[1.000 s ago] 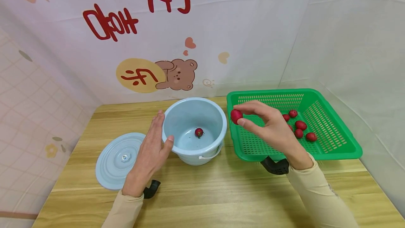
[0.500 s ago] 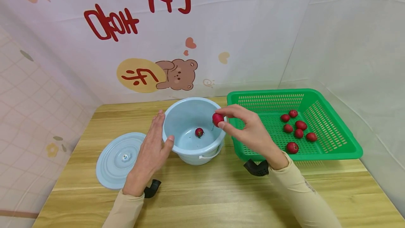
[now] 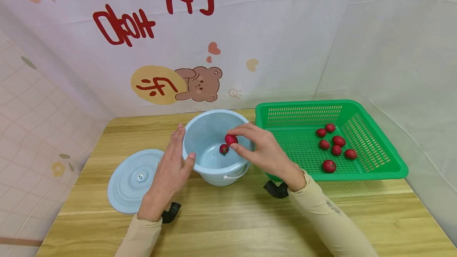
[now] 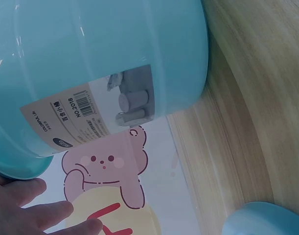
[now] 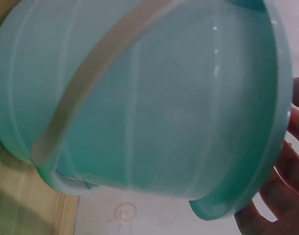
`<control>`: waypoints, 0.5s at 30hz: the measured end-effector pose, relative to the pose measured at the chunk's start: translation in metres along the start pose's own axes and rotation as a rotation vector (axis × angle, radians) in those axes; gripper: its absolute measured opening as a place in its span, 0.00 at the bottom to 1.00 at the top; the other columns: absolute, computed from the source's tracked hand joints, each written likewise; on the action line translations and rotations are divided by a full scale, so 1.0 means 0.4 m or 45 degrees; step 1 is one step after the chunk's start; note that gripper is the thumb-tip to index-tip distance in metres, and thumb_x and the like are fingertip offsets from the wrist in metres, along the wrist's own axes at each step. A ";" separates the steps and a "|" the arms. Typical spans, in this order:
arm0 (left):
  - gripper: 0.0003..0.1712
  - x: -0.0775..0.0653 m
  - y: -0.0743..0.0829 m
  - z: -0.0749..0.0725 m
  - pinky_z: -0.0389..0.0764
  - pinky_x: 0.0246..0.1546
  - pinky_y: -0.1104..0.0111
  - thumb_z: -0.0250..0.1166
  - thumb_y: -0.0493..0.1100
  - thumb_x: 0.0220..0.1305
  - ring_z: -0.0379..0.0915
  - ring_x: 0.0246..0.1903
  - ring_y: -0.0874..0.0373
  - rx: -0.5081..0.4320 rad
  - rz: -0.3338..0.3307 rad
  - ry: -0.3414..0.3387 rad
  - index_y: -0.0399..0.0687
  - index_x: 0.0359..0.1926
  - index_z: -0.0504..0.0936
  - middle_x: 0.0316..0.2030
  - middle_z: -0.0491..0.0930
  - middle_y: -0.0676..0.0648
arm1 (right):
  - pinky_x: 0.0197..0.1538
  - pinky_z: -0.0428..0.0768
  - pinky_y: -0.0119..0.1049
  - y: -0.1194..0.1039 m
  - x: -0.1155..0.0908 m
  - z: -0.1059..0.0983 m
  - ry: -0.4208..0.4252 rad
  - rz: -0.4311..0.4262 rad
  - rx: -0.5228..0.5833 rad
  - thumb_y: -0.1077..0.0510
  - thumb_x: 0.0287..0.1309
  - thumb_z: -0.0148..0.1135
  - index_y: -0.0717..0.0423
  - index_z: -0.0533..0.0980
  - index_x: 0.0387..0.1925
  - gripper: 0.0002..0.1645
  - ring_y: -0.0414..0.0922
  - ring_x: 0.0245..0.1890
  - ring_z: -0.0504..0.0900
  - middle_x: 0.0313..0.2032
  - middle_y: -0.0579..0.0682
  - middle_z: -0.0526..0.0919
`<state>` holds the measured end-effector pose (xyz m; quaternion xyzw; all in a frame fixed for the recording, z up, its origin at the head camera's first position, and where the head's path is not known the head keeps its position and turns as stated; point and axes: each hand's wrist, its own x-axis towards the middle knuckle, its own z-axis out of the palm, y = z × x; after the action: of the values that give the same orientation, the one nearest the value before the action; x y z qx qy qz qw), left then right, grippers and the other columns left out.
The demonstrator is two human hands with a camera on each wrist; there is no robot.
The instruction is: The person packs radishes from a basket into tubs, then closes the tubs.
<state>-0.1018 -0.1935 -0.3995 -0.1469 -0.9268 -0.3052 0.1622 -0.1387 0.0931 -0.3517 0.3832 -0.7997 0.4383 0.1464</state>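
In the head view, my right hand (image 3: 265, 150) pinches a red radish (image 3: 231, 139) between thumb and fingers, over the mouth of the light-blue bucket (image 3: 216, 171). Another radish (image 3: 223, 149) lies on the bucket's bottom. At the bucket's left side my left hand (image 3: 169, 171) touches the rim, its fingers straight. The left wrist view has the bucket's labelled wall (image 4: 110, 34) and the left fingers (image 4: 51, 213) by the rim. In the right wrist view, the right hand (image 5: 286, 196) is at the rim and the bucket hides the held radish.
A green basket (image 3: 285, 142) with several radishes (image 3: 336, 150) stands on the wooden table (image 3: 228, 217), right of the bucket. Left of it lies a light-blue lid (image 3: 132, 185). The bucket's handle (image 3: 237, 173) hangs at its front right. A printed curtain (image 3: 285, 39) closes off the back.
My right hand has carried the radish leftward from above the basket's left edge to over the bucket. The left hand has stayed at the rim.
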 end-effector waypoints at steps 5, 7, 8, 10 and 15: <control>0.44 0.000 -0.002 -0.001 0.56 0.75 0.43 0.50 0.56 0.76 0.44 0.80 0.43 0.001 0.002 0.003 0.41 0.82 0.49 0.82 0.48 0.44 | 0.49 0.82 0.38 -0.002 0.006 0.017 -0.053 -0.033 -0.121 0.58 0.63 0.73 0.53 0.85 0.54 0.18 0.43 0.53 0.83 0.52 0.46 0.86; 0.44 0.000 -0.002 -0.001 0.57 0.75 0.42 0.50 0.57 0.77 0.45 0.80 0.42 0.003 0.000 0.001 0.42 0.83 0.48 0.82 0.48 0.44 | 0.52 0.81 0.40 -0.004 0.010 0.020 -0.079 -0.035 -0.172 0.58 0.62 0.73 0.53 0.85 0.53 0.18 0.44 0.53 0.83 0.51 0.46 0.86; 0.44 0.000 -0.003 -0.001 0.57 0.75 0.42 0.50 0.56 0.77 0.45 0.80 0.42 0.003 0.000 0.000 0.42 0.83 0.48 0.82 0.48 0.44 | 0.54 0.81 0.41 -0.004 0.012 0.022 -0.091 -0.034 -0.193 0.58 0.62 0.73 0.53 0.86 0.53 0.17 0.44 0.52 0.83 0.51 0.46 0.86; 0.44 0.000 -0.003 -0.001 0.57 0.75 0.42 0.50 0.57 0.77 0.45 0.80 0.42 0.004 -0.004 -0.004 0.42 0.83 0.48 0.82 0.47 0.45 | 0.55 0.80 0.42 -0.006 0.016 0.025 -0.117 -0.027 -0.235 0.58 0.62 0.73 0.53 0.86 0.53 0.17 0.43 0.51 0.84 0.50 0.46 0.87; 0.44 0.001 -0.002 -0.002 0.57 0.75 0.42 0.50 0.57 0.77 0.44 0.80 0.43 0.004 -0.001 -0.007 0.42 0.83 0.48 0.82 0.46 0.46 | 0.58 0.79 0.44 -0.010 0.018 0.030 -0.158 0.041 -0.314 0.55 0.62 0.73 0.51 0.86 0.53 0.17 0.45 0.53 0.83 0.51 0.44 0.86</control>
<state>-0.1021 -0.1945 -0.3991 -0.1470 -0.9278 -0.3033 0.1599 -0.1394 0.0785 -0.3520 0.3760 -0.8610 0.3145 0.1356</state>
